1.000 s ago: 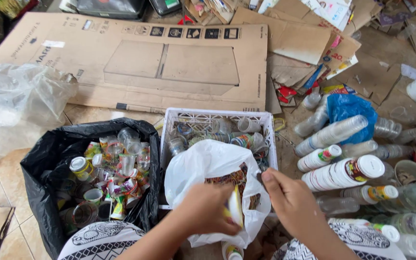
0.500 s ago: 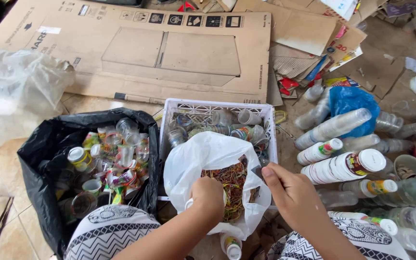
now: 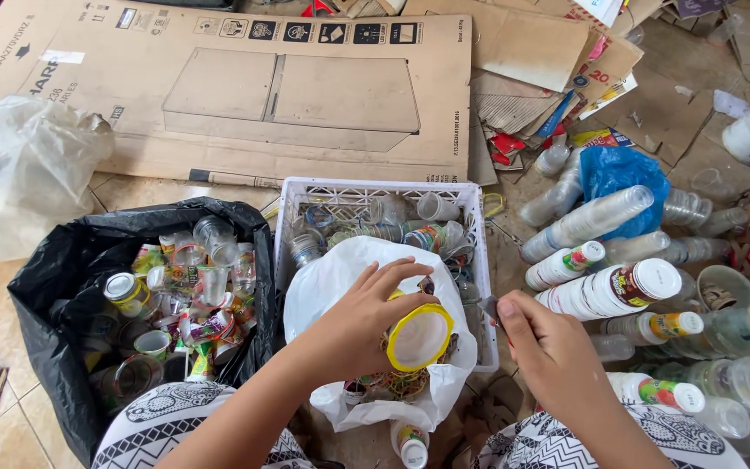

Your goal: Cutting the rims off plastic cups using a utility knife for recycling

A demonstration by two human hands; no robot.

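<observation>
My left hand (image 3: pixel 366 317) grips a plastic cup with a yellow rim (image 3: pixel 419 337), its mouth turned up towards me, over a white plastic bag (image 3: pixel 327 287) of peeled lids and scraps. My right hand (image 3: pixel 544 343) is closed on a small dark blade-like tool (image 3: pixel 489 306) just right of the cup. The bag rests in a white plastic crate (image 3: pixel 340 193) that holds more used cups.
A black bag (image 3: pixel 62 269) full of cups and small bottles lies at the left. Stacked clear cups and white bottles (image 3: pixel 609 287) lie at the right beside a blue bag (image 3: pixel 618 169). Flattened cardboard (image 3: pixel 253 87) covers the floor behind. A clear plastic bag (image 3: pixel 19 165) sits far left.
My left hand has lifted a yellow-rimmed cup out of the white bag and turned its mouth upward. My right hand has moved in beside it.
</observation>
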